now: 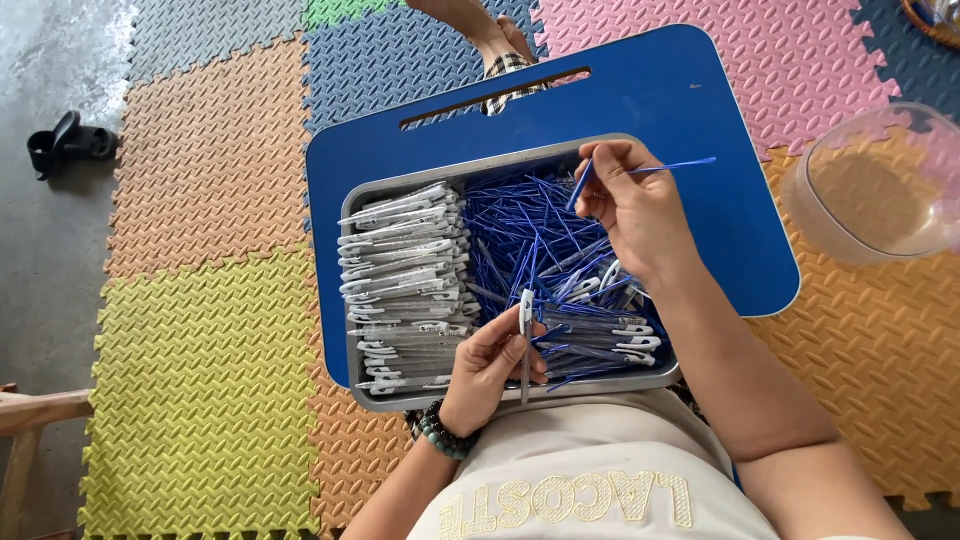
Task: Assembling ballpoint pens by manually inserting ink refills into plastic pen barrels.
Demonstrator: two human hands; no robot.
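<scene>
At the near edge of the tray: left hand is closing its grip on a clear pen barrel with a white clip, holding it upright.
Tray: metal tray is sitting on a blue lap counter; assembled pens are lying stacked along its left side, loose blue refills toward its far edge.
Far right corner: right hand is pinching one blue refill between its fingertips.
Beyond the counter's right edge: a clear plastic bowl is resting on the foam floor mats.
</scene>
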